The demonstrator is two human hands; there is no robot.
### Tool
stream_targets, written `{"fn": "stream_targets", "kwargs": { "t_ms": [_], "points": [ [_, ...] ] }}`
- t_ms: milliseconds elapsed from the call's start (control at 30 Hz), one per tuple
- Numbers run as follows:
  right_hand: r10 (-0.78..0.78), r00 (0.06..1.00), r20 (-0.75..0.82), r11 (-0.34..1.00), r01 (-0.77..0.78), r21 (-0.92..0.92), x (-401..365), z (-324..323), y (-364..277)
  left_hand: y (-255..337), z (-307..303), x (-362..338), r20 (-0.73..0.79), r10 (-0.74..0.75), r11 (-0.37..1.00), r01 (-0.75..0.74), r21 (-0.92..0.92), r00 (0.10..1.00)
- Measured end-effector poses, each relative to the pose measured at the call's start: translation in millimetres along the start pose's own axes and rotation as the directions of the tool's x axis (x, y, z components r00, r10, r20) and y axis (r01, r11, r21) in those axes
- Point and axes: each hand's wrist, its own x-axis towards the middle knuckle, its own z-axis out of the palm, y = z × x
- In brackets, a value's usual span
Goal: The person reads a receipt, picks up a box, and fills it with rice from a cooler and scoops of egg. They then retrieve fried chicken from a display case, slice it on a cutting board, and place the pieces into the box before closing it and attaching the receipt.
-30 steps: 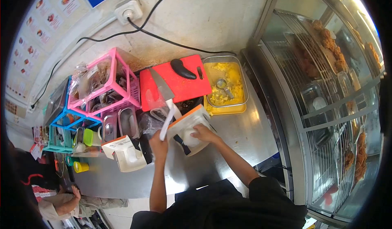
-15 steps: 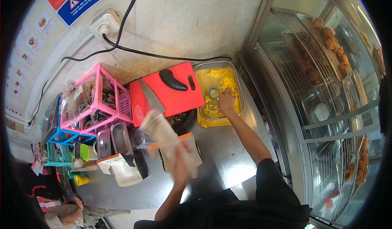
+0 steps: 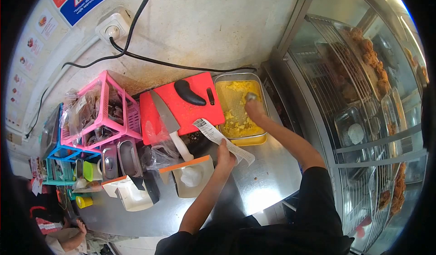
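Observation:
A printed paper receipt (image 3: 210,131) is pinched in my left hand (image 3: 225,156), held above the counter just in front of the red cutting board (image 3: 200,114). My right hand (image 3: 255,109) is closed around a small metal scoop (image 3: 250,97), whose full shape is hidden by the fingers. It is over a wire-mesh basket (image 3: 221,77) with yellow crumbly food (image 3: 240,130) spread in it. The basket rests in a yellow tray (image 3: 254,141). Below my left hand stands an open cardboard box (image 3: 204,189) with a white wrapped lump (image 3: 191,176) inside.
On the cutting board lie a knife (image 3: 164,112) and a dark curved object (image 3: 189,92). To the left are a second open box (image 3: 136,200), metal containers (image 3: 129,157) and a pink basket (image 3: 106,105) of bags. A glass cabinet (image 3: 343,159) with fried chicken borders the right.
My left hand has moved right with the receipt, which now shows its print. My right hand has lifted the metal scoop from among the yellow food.

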Motion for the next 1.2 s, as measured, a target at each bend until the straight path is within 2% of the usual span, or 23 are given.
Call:
{"fn": "stream_targets", "kwargs": {
  "t_ms": [33,100,200,233,300,367,400,467,500,600,633,667,733,800,900,933,1000,1033,1067,1100,1133,1167,1200],
  "points": [
    [-0.078,0.997,0.002,0.996,0.078,0.049,-6,4,-10,1,-2,1,-0.023,0.000,1.000,0.000,0.006,1.000],
    [-0.107,0.978,-0.179,0.980,0.134,0.145,-26,13,-35,5,0,3,-0.045,0.002,1.000,-0.001,0.006,0.999],
    [-0.202,0.966,-0.159,0.936,0.238,0.258,-54,-18,-57,7,4,-3,-0.031,0.013,0.999,-0.014,-0.030,0.999],
    [-0.157,0.976,-0.150,0.867,0.209,0.453,-56,-8,-53,7,4,-5,-0.045,0.004,1.000,-0.006,-0.028,0.999],
    [-0.118,0.983,-0.138,0.761,0.178,0.624,-55,14,-39,8,4,-5,-0.054,0.002,1.000,-0.004,-0.030,0.999],
    [-0.028,0.996,-0.084,0.360,0.088,0.929,-54,41,-27,8,-1,-5,0.021,0.022,1.000,-0.021,-0.017,1.000],
    [-0.027,0.996,-0.087,0.360,0.090,0.929,-58,34,-27,10,0,-10,0.023,0.024,1.000,-0.023,-0.016,0.999],
    [0.102,0.956,0.277,-0.120,-0.264,0.957,-74,8,-26,14,4,-26,0.030,-0.041,0.999,0.041,0.017,0.999],
    [0.096,0.957,0.273,-0.118,-0.261,0.958,-79,4,-26,13,1,-33,0.028,-0.035,0.999,0.035,0.012,0.999],
    [0.232,0.941,0.245,-0.142,-0.216,0.966,-97,-13,-27,21,-16,-73,0.316,-0.129,0.970,0.053,0.238,0.940],
    [0.261,0.926,0.272,-0.172,-0.233,0.957,-108,-24,-31,33,-18,-107,0.420,-0.138,0.962,0.021,0.272,0.897],
    [0.263,0.935,0.240,-0.232,-0.180,0.956,-112,-26,-37,50,-27,-137,0.395,-0.110,0.967,0.006,0.256,0.912],
    [0.222,0.932,0.286,-0.339,-0.201,0.919,-141,-90,-61,85,-54,-184,0.550,-0.194,0.914,-0.054,0.402,0.812],
    [0.202,0.946,0.253,-0.270,-0.194,0.943,-173,-111,-92,109,-103,-205,0.497,-0.108,0.950,-0.058,0.308,0.861],
    [0.125,0.946,0.301,-0.311,-0.250,0.917,-213,-127,-157,144,-169,-221,0.271,0.216,0.919,-0.289,0.268,0.938],
    [0.176,0.960,0.219,-0.256,-0.170,0.952,-222,-125,-184,149,-194,-214,0.189,0.312,0.901,-0.353,0.251,0.931],
    [0.233,0.962,0.140,-0.194,-0.096,0.976,-234,-115,-236,139,-243,-180,0.094,0.478,0.773,-0.469,0.426,0.873],
    [0.284,0.955,0.086,0.091,-0.116,0.989,-238,-113,-257,135,-251,-172,0.102,0.472,0.776,-0.467,0.424,0.876],
    [0.315,0.949,0.018,0.370,-0.140,0.918,-240,-112,-275,127,-250,-165,0.090,0.519,0.635,-0.454,0.624,0.850],
    [0.320,0.947,0.017,0.377,-0.144,0.915,-244,-110,-292,118,-252,-157,0.090,0.566,0.462,-0.405,0.789,0.820],
    [0.297,0.954,-0.041,0.527,-0.128,0.840,-248,-108,-306,110,-259,-144,0.093,0.560,0.469,-0.407,0.784,0.823],
    [0.264,0.960,-0.095,0.663,-0.109,0.741,-251,-108,-317,102,-267,-128,0.187,0.642,0.312,-0.477,0.822,0.743],
    [0.268,0.959,-0.096,0.669,-0.113,0.734,-253,-108,-324,96,-274,-117,0.289,0.701,0.144,-0.527,0.838,0.652]
  ]
}}
